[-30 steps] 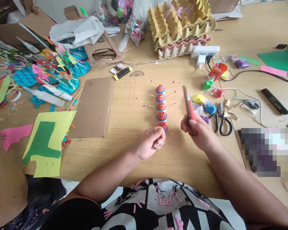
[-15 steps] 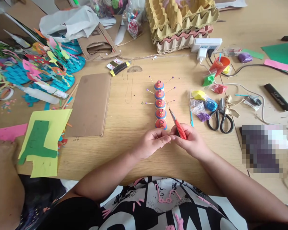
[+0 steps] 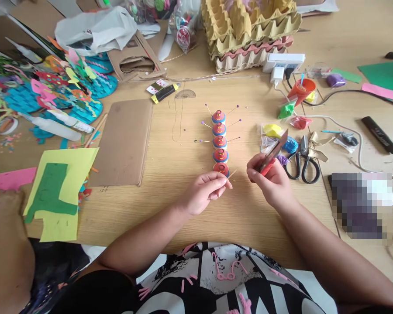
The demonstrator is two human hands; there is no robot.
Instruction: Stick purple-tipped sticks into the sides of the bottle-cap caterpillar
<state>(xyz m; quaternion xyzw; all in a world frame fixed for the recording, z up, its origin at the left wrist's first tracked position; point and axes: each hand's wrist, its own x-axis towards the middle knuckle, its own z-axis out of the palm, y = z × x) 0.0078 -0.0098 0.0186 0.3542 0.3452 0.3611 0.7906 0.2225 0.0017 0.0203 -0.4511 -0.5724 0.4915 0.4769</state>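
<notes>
My left hand [image 3: 205,192] pinches a thin wooden toothpick [image 3: 232,173], whose pointed end sticks out to the right. In my right hand [image 3: 275,181] is a red utility knife [image 3: 267,166], its blade angled up and away. The two hands are apart. Just beyond the left hand stands a row of several small red-and-blue domed pieces [image 3: 219,141] with yellow face markings. Purple-tipped sticks [image 3: 234,139] project from both sides of the three farthest ones. My left fingers partly hide the nearest piece.
Black-handled scissors [image 3: 303,159] and bagged coloured clay [image 3: 271,130] lie to the right, near an orange cup [image 3: 301,90]. Egg trays [image 3: 249,30] and a power strip [image 3: 283,61] stand behind. Cardboard [image 3: 121,144] lies left; another person's arm [image 3: 6,244] rests at far left.
My right hand has moved right, away from my left hand, and the knife blade now tilts up to the right. The toothpick in my left fingers has come into view.
</notes>
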